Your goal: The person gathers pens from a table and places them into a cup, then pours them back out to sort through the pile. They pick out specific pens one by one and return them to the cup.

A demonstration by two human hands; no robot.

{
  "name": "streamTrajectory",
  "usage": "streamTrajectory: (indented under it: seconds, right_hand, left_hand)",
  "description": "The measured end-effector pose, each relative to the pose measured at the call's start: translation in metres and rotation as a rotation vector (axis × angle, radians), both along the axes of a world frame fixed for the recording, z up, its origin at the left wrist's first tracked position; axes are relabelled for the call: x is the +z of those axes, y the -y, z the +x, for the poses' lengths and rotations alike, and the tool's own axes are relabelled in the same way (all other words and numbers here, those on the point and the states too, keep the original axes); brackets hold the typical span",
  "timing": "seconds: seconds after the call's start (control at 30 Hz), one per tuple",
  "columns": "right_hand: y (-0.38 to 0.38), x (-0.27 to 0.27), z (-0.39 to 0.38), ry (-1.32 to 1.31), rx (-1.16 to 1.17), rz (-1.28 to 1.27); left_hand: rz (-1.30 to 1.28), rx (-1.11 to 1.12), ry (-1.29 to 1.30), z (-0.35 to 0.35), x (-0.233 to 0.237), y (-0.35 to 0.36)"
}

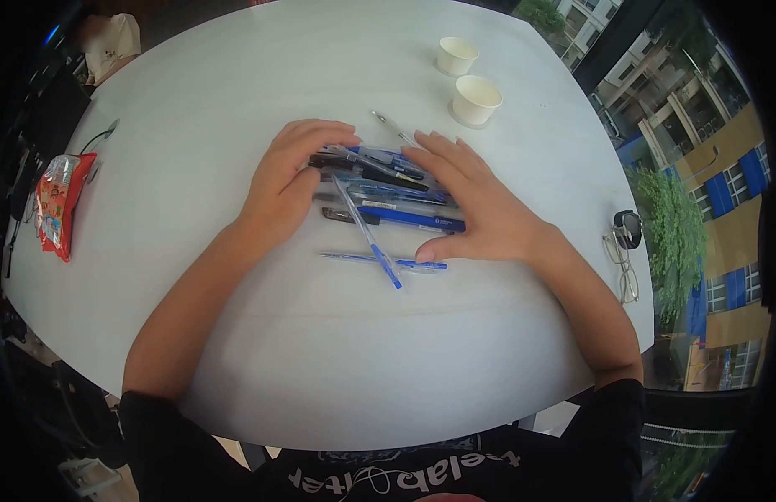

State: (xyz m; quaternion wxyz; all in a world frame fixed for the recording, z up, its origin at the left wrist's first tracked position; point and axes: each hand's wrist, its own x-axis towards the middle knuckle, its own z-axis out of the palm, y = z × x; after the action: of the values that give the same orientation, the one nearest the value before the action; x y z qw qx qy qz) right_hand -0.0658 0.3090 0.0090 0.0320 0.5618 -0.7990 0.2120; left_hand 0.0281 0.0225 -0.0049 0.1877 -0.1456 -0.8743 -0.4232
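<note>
A heap of pens (388, 199), some blue, some black and some clear-barrelled, lies between my two hands on the white table. My left hand (283, 180) cups the heap's left end, its fingers curved and its thumb apart from them. On the opposite side, my right hand (493, 205) is spread, with its fingers at the far right of the heap and its thumb near a thin blue pen (342, 257) on the near side. A clear pen with a blue end (373, 243) slants across the others. Another clear pen (388, 123) sits beyond the heap, partly hidden by the right fingers.
Two white paper cups (457, 57) (477, 102) stand at the back right. A red snack bag (60, 205) is at the left edge. Eyeglasses (627, 280) and a dark watch (628, 227) lie by the right edge. Another person (112, 46) is at the far left.
</note>
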Motion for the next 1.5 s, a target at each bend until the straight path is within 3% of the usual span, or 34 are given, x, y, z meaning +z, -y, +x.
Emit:
streamTrajectory:
  seconds: [0.17,0.37,0.47,0.63,0.73,0.87,0.97,1.07,1.13,1.23,1.5]
  right_hand:
    - [0.016,0.015,0.034,-0.083,0.013,-0.066]
    - [0.013,0.006,0.041,-0.078,0.102,-0.041]
    - [0.004,0.004,0.023,0.015,0.098,-0.081]
    - [0.002,0.01,0.018,-0.054,0.01,-0.093]
    - [0.006,-0.002,0.021,-0.073,-0.074,0.015]
    - [0.009,-0.006,0.013,-0.072,-0.11,-0.044]
    - [0.007,-0.001,0.008,-0.035,0.019,-0.081]
    - [0.007,0.002,0.007,-0.042,0.027,-0.058]
    - [0.009,0.003,0.008,-0.034,0.025,-0.11]
    - [0.007,0.008,0.005,0.013,0.015,-0.045]
    - [0.006,0.003,-0.003,0.046,-0.064,-0.122]
  left_hand:
    - [0.029,0.072,-0.02,-0.002,-0.001,0.003]
    - [-0.036,-0.002,-0.001,0.003,0.001,-0.005]
    - [-0.168,-0.036,0.001,0.003,-0.001,-0.004]
    - [-0.637,-0.062,-0.105,0.012,0.004,-0.009]
    - [-0.607,-0.095,-0.064,0.015,0.004,-0.01]
    - [-0.545,-0.106,0.003,0.015,0.005,-0.011]
    - [-0.472,-0.14,-0.015,0.015,0.007,-0.011]
    - [-0.459,-0.131,-0.019,0.014,0.005,-0.012]
    - [-0.438,-0.111,-0.155,0.013,0.004,-0.014]
    - [-0.358,-0.106,0.002,0.011,0.005,-0.012]
    - [-0.271,0.002,-0.018,0.006,0.003,-0.009]
